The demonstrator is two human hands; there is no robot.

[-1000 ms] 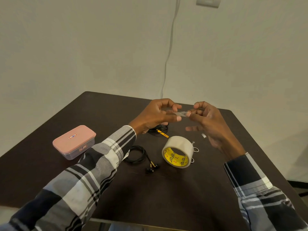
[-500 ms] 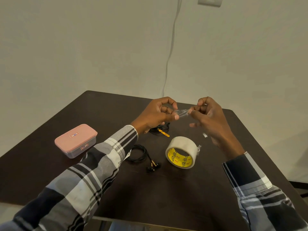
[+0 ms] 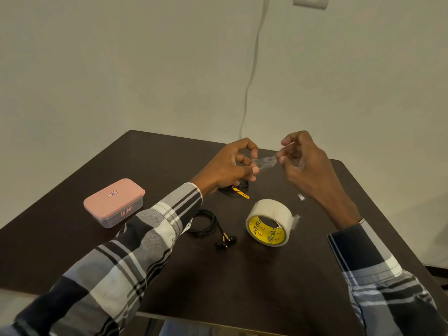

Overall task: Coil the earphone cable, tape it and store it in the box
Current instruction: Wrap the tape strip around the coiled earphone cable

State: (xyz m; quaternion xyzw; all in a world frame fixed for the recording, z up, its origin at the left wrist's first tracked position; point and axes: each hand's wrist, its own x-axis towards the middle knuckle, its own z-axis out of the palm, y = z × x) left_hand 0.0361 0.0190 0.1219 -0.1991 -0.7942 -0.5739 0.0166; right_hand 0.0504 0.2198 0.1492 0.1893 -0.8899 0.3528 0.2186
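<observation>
Head view looks down on a dark brown bench (image 3: 242,282) where both hands hover above the far middle, sharing a short strip of clear sticky tape (image 3: 264,162). The left hand (image 3: 228,166) pinches one end between thumb and forefinger, and the right hand (image 3: 303,163) pinches the other end with curled fingers, so the strip is stretched between them in the air.

Below, the coiled black earphone cable with gold-trimmed buds (image 3: 208,223) lies on the bench just beside the left sleeve, well apart from the strip. A roll of clear packing tape with a yellow printed core (image 3: 269,223) stands on edge to its right, and the pink-lidded rectangular plastic box (image 3: 114,202) sits closed at the left.

My judgement: the coiling looks done and the taping step is in hand, with a piece ready but not yet applied. Next, the strip must come down to the coil and wrap round the bundled loops without folding onto itself (clear tape clings readily to fingers).

Part of the coil is hidden under the left sleeve. A second black bundle with a yellow tie (image 3: 238,191) lies partly under the left hand; what it is I cannot tell
</observation>
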